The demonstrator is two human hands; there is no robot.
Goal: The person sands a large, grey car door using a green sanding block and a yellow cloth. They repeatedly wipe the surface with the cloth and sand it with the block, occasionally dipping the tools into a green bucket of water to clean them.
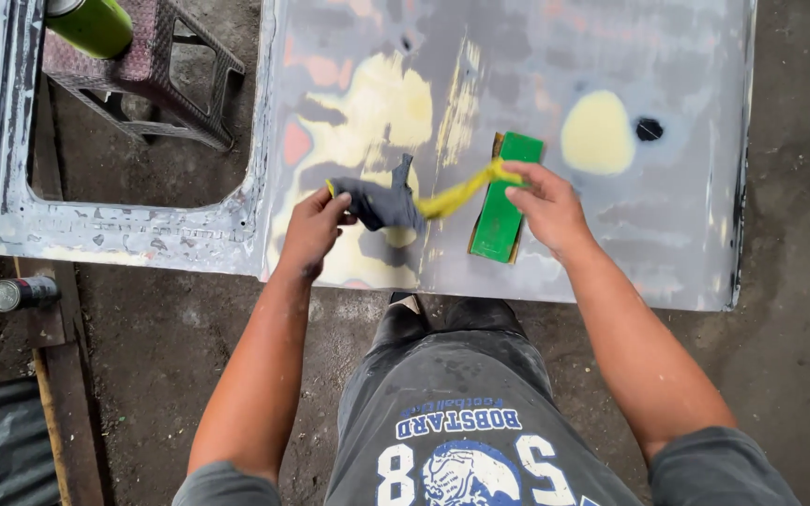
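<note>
Both my hands hold one rag (396,201), dark grey at its left end and yellow at its right, stretched between them above a sanded grey car door panel (667,244). My left hand (313,230) grips the grey end. My right hand (546,206) pinches the yellow end. Just under and left of my right hand, a green sanding block (499,220) lies flat on the panel. The panel shows yellow filler patches (597,131) and a small dark hole (649,128).
A brown plastic stool (157,75) shows through the door's window opening, with a green spray can (91,23) on it. Another spray can (21,293) lies on the dirt floor at left by a wooden plank (67,394). My legs are below the panel's near edge.
</note>
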